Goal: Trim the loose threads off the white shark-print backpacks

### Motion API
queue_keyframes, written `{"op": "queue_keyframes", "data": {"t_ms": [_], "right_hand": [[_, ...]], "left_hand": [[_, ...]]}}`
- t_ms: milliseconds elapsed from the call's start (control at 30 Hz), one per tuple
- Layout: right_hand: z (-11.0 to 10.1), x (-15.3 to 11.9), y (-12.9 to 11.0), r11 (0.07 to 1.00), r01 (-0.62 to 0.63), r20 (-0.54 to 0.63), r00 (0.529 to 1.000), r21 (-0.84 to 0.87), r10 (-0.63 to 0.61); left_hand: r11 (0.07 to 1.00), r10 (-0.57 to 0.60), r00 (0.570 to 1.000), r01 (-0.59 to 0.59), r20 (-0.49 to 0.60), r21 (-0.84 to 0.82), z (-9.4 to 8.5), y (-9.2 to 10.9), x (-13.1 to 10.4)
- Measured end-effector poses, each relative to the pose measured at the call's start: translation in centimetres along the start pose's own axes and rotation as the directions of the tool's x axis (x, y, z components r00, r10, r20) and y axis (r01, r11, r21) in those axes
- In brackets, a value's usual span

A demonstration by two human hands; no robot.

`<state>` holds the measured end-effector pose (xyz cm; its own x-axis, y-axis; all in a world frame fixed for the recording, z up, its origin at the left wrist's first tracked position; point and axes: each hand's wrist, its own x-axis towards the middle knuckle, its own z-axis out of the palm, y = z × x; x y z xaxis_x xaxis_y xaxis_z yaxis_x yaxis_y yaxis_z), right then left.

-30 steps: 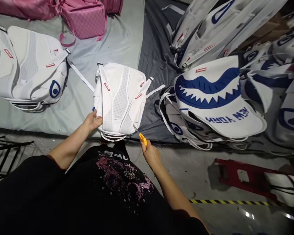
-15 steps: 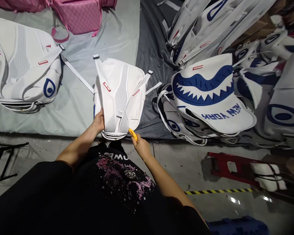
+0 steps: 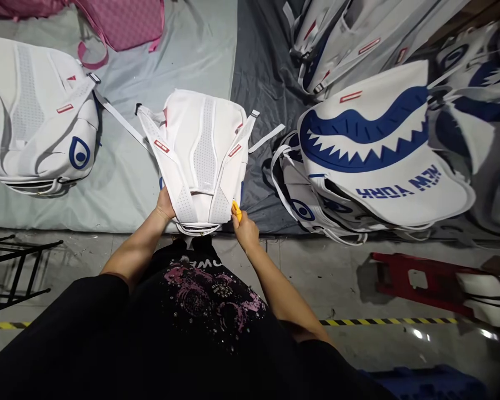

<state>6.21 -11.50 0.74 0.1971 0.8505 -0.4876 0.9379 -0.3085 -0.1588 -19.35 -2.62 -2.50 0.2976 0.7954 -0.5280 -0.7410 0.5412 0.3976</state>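
Observation:
A white backpack [image 3: 204, 144] lies strap side up on the table, its top end toward me. My left hand [image 3: 165, 204] grips its left edge near the bottom of the picture of the bag, fingers partly tucked behind the strap. In my right hand [image 3: 245, 229] is a yellow-handled tool [image 3: 236, 211], which looks like a cutter; its tip meets the right side of the backpack, and I cannot make out a blade. Both shoulder straps, each with a red label, lie spread outward over the back panel.
Another white backpack [image 3: 45, 116] lies to the left, and pink bags [image 3: 127, 25] sit behind it. On the right are stacked white bags with a blue shark mouth [image 3: 366, 139]. A red cart [image 3: 420, 280] and a black metal rack [image 3: 20, 272] stand on the floor.
The backpack's straps are spread wider apart, and the bag lies flatter. My right hand with the yellow tool has shifted slightly right and up along the bag's side. The view has turned a little.

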Motion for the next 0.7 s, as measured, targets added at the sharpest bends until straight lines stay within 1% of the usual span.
{"op": "queue_keyframes", "data": {"t_ms": [100, 200, 300, 400, 500, 600, 667, 700], "right_hand": [[0.3, -2.0, 1.2, 0.999, 0.015, -0.034, 0.999, 0.047, -0.014], [1.0, -4.6, 2.4, 0.995, -0.006, -0.045, 0.999, 0.103, 0.011], [1.7, -6.4, 3.1, 0.987, -0.018, -0.057, 0.998, 0.16, 0.027], [2.3, -6.7, 2.9, 0.978, -0.031, -0.083, 0.995, 0.205, 0.049], [2.7, -5.5, 1.7, 0.971, -0.049, -0.126, 0.989, 0.235, 0.08], [2.3, -4.4, 0.9, 0.975, -0.074, -0.117, 0.988, 0.211, 0.1], [2.0, -5.1, 1.2, 0.975, -0.079, -0.114, 0.988, 0.207, 0.104], [2.0, -6.2, 1.5, 0.973, -0.086, -0.116, 0.987, 0.215, 0.113]], "left_hand": [[0.999, 0.037, 0.999, -0.037, -0.008, -0.002, -0.2, 0.4, -0.4], [0.998, 0.064, 0.998, -0.065, -0.029, -0.011, -0.4, 0.5, -0.6], [0.997, 0.063, 0.998, -0.063, -0.012, -0.04, -0.2, 0.5, -0.5], [0.996, 0.05, 0.999, -0.051, -0.013, -0.07, 0.2, 0.5, -0.2], [0.993, 0.065, 0.997, -0.069, -0.04, -0.092, 0.6, 0.5, 0.2], [0.994, 0.056, 0.997, -0.061, -0.05, -0.088, 1.1, 0.4, 0.6], [0.995, 0.058, 0.997, -0.061, -0.04, -0.08, 1.3, 0.5, 0.7], [0.995, 0.062, 0.998, -0.064, -0.027, -0.078, 1.3, 0.5, 0.7]]}}
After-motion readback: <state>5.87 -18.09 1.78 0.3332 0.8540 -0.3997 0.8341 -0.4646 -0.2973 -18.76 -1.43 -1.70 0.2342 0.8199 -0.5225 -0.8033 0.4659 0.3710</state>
